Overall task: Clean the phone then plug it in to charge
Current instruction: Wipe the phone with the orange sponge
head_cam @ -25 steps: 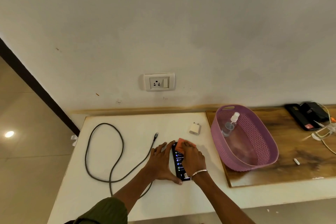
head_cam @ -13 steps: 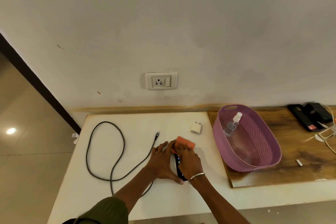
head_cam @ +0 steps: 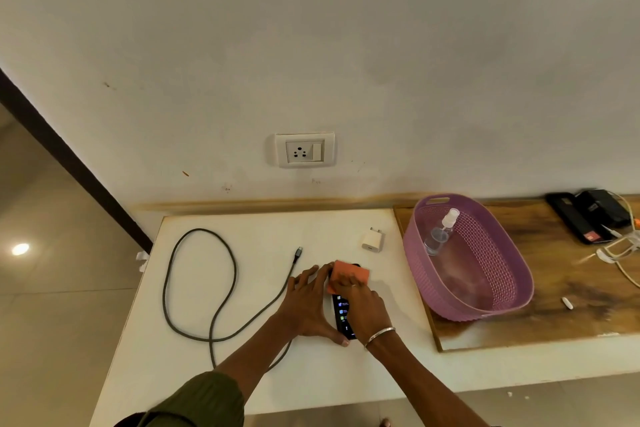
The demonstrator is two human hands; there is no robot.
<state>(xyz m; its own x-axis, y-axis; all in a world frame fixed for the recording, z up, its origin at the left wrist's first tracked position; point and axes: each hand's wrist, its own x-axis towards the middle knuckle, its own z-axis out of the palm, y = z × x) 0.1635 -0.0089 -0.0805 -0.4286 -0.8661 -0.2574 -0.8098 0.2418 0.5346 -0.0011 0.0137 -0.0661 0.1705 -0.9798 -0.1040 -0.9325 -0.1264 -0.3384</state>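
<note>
The phone (head_cam: 343,314) lies flat, screen up and lit, on the white table (head_cam: 242,374), straight below the wall socket (head_cam: 304,150). The left hand (head_cam: 308,305) lies open against its left edge, fingers (head_cam: 306,276) spread flat and the thumb hooked round the near corner, bracing rather than gripping. The right hand (head_cam: 363,305) presses an orange cloth (head_cam: 348,276) onto the phone's far end, fingers flat on top of the cloth and not closed around anything.

The phone looks like a thin, stiff slab with a glass face, likely slick and prone to skating on the smooth table under the cloth (hence the bracing hand). It is probably light, and best taken by its long edges, thumb on one side and fingers on the other, keeping off the cleaned glass.

The grey cable (head_cam: 201,288) loops left of the phone, its free connector (head_cam: 298,251) just beyond the left fingertips. The white adapter (head_cam: 372,241) stands between phone and socket, a little right. Right of the phone sits a purple basket (head_cam: 512,291) holding a spray bottle (head_cam: 441,230); beyond it, on a wooden board (head_cam: 571,315), lie dark devices (head_cam: 588,215) and pale cords (head_cam: 620,250), well apart. Nothing blocks the way from phone to socket; only the cable's slack under the left forearm might snag.
</note>
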